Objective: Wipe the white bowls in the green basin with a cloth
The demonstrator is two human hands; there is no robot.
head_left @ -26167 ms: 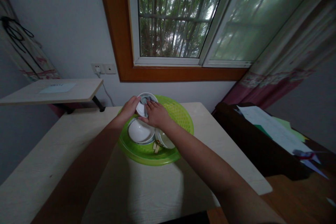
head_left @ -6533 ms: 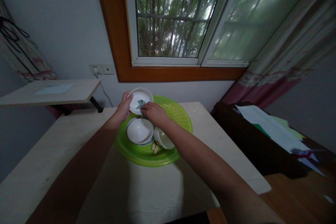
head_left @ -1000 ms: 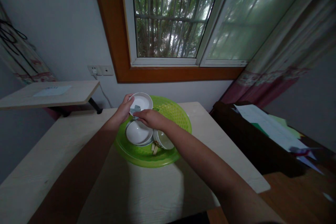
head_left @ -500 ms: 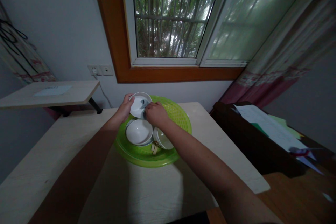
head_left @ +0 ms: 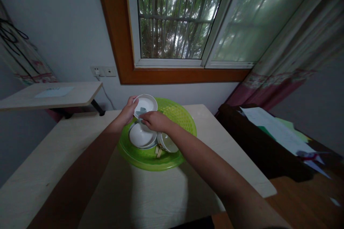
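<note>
Left hand (head_left: 129, 110) clamped on the left rim of a white bowl (head_left: 148, 103), tilted, above the far-left part of a green tray (head_left: 158, 167). Right hand (head_left: 156, 120) pinched on a grey cloth (head_left: 141, 111) at the bowl's near inner side. Tray on bench (head_left: 161, 196); stacked bowls (head_left: 140, 136) nearer, chopsticks (head_left: 158, 152) to their right.

Smooth glossy bowl (head_left: 146, 102) — ceramic-looking, glossy plastic basin (head_left: 156, 165), matt wood-grain table (head_left: 158, 193)
</note>
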